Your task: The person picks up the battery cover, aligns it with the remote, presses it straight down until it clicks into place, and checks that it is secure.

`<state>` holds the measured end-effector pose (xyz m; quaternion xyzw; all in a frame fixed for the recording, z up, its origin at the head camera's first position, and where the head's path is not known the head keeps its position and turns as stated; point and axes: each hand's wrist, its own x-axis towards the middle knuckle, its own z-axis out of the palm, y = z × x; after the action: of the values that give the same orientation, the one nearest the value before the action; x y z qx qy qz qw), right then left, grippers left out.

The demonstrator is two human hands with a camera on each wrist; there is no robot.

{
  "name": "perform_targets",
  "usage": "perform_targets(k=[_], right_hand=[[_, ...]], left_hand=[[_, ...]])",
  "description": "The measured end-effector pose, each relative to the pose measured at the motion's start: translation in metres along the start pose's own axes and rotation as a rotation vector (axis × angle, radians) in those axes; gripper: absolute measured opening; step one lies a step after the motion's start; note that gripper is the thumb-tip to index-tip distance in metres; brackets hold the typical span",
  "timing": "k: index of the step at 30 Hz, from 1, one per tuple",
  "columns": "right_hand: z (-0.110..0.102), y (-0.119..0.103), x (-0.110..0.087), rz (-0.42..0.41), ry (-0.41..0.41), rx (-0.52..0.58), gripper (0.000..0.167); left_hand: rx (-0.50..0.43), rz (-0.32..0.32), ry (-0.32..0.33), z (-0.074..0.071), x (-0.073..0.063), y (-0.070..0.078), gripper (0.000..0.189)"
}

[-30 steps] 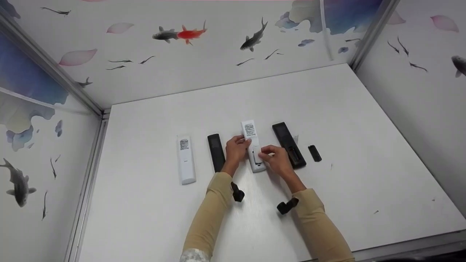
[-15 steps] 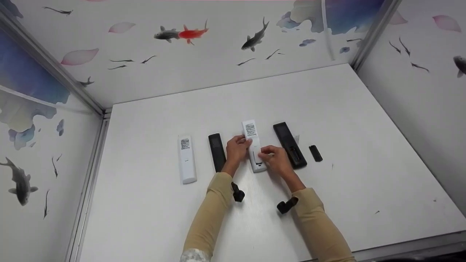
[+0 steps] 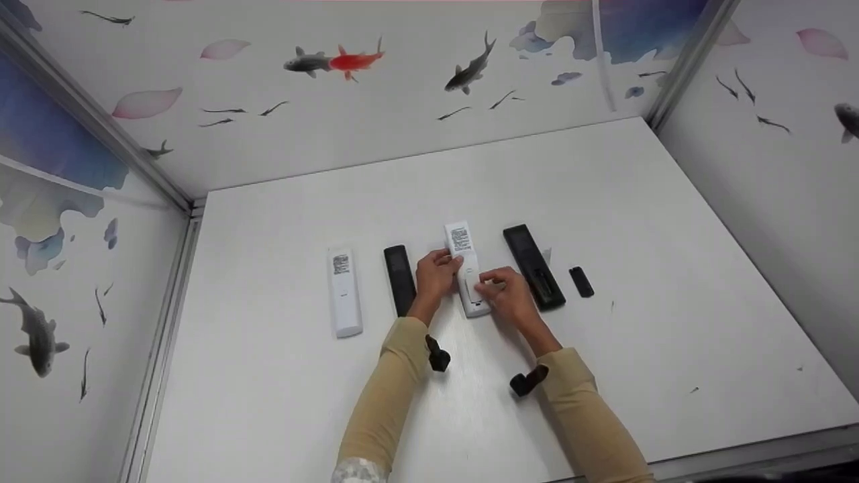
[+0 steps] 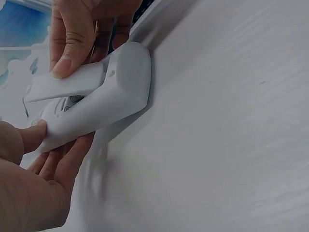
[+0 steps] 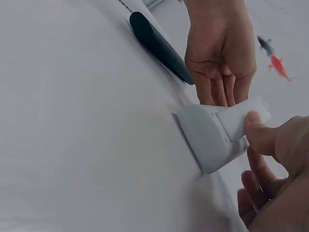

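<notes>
A white remote control (image 3: pixel 460 236) lies back side up, its printed label at the far end. My left hand (image 3: pixel 435 275) grips it along its left side, thumb on one edge and fingers beneath it in the left wrist view. My right hand (image 3: pixel 509 294) pinches a white battery cover (image 4: pixel 72 83), thumb on its upper face. One end of the cover sits at the remote's rounded bottom end, while the other end is lifted at a slant. Coil springs (image 4: pixel 72 99) show in the battery compartment beneath the cover.
A white remote (image 3: pixel 345 302) and a black remote (image 3: pixel 399 278) lie to the left. Right of my hands are a black remote (image 3: pixel 527 258) with its compartment uncovered and a small black cover (image 3: pixel 581 282). Printed walls enclose the white table (image 3: pixel 268 402).
The battery cover has shifted slightly in my right hand, and the dark gap at its side no longer shows in the head view. My left hand stays put on the remote.
</notes>
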<state>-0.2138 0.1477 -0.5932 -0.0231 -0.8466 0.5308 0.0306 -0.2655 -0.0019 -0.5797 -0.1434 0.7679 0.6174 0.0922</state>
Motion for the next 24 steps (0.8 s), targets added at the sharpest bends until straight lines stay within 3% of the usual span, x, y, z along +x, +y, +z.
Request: perform_targets(k=[8, 18, 24], right_hand=[[0.0018, 0.0004, -0.0014, -0.014, 0.018, 0.004, 0.025], [0.0004, 0.0034, 0.0029, -0.208, -0.008, -0.086, 0.04], [-0.0033, 0.0028, 0.0042, -0.232, -0.02, -0.094, 0.036]], left_hand=[[-0.007, 0.008, 0.006, -0.0006, -0.0014, 0.0003, 0.038], [-0.03, 0.011, 0.008, -0.0002, -0.0017, -0.0014, 0.037], [-0.026, 0.007, 0.008, 0.0001, -0.0017, -0.0024, 0.036]])
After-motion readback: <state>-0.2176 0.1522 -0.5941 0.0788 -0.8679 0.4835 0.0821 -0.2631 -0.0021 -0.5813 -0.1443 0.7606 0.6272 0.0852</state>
